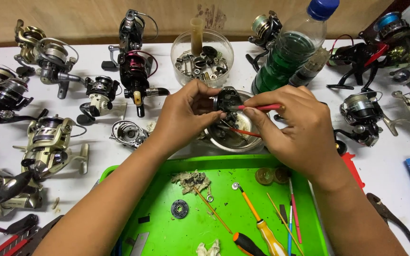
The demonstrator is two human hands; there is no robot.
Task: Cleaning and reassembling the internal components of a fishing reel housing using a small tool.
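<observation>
My left hand (183, 116) grips a small black reel part (227, 98) above a round metal bowl (228, 140). My right hand (297, 125) pinches a thin red-handled tool (262, 107), its tip touching the black part. A second red stick (245, 132) lies across the bowl under my hands. Below them a bright green tray (167, 237) holds a dirty wad (191, 181), a black round bearing piece (180, 208), an orange-handled screwdriver (262, 227) and several thin sticks.
Many fishing reels lie around on the white table, left (48, 147) and right (361, 116). A clear bowl of small metal parts (201, 59) and a bottle of green liquid (288, 52) stand behind my hands. Pliers (390, 218) lie at the right.
</observation>
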